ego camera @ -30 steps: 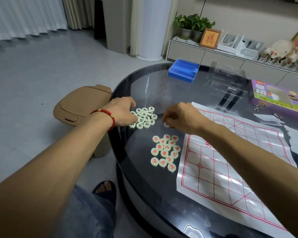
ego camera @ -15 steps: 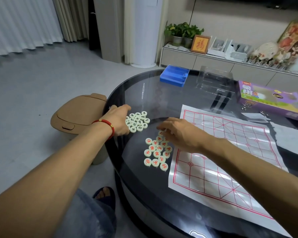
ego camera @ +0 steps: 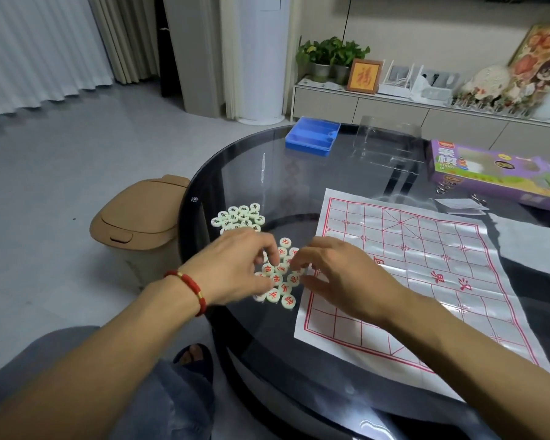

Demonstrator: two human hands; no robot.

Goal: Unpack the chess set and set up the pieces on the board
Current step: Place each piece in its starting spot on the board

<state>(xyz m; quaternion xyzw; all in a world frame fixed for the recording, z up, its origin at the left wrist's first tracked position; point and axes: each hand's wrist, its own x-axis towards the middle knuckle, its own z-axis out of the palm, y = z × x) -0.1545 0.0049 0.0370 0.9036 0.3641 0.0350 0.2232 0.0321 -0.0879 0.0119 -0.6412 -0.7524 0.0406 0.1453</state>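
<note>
Left hand [ego camera: 235,268] has left the black-marked pieces [ego camera: 240,218], now over the red-marked pieces [ego camera: 280,277] beside right hand [ego camera: 340,274]; both with fingers curled down onto that cluster, grip unclear; paper board [ego camera: 426,281] just right, bare

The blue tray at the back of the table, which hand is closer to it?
Neither clearly. The blue tray sits far back; the left hand and right hand are both well short of it, over the red-marked pieces.
</note>
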